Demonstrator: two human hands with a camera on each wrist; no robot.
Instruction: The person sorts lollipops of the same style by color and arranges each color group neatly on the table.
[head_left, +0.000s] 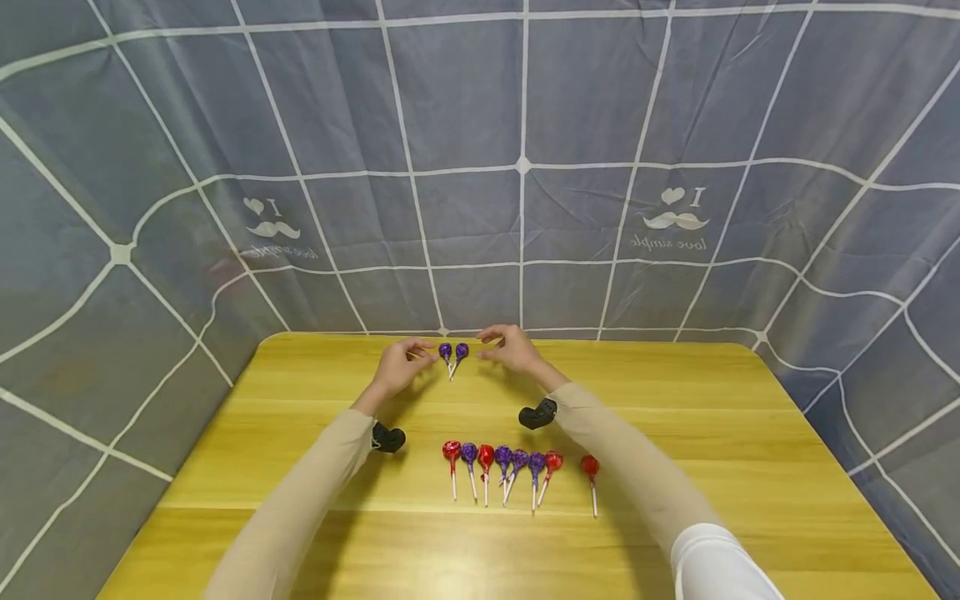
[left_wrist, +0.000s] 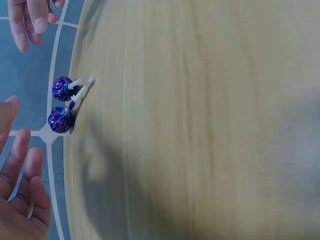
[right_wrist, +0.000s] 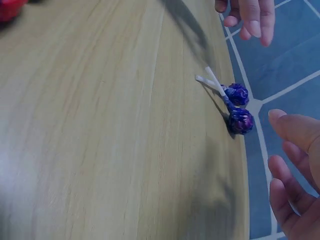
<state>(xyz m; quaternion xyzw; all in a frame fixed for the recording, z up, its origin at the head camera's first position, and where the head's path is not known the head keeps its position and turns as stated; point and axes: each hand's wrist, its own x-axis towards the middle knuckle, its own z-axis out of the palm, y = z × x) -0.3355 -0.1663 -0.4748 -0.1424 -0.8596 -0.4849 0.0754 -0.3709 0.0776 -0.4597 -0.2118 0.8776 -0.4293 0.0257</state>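
Note:
Two purple-wrapped lollipops lie near the far edge of the table, a left one (head_left: 446, 351) and a right one (head_left: 462, 351), their white sticks crossing toward the person. My left hand (head_left: 402, 364) hovers just left of them, fingers loosely bent and holding nothing. On the other side, my right hand (head_left: 512, 348) is held apart from the candies, its fingers relaxed. The right wrist view shows the purple heads (right_wrist: 241, 121) beside the right hand's thumb and fingers (right_wrist: 282, 197), with a gap between. From the left wrist, the left hand (left_wrist: 22, 192) also appears empty.
Nearer the person, a row of red and purple lollipops (head_left: 486, 456) lies with sticks pointing forward to the body. One red lollipop (head_left: 590, 467) sits apart at its right, beside the right sleeve (head_left: 637, 458). A grey grid-patterned curtain (head_left: 465, 225) surrounds the yellow wooden table (head_left: 300, 392).

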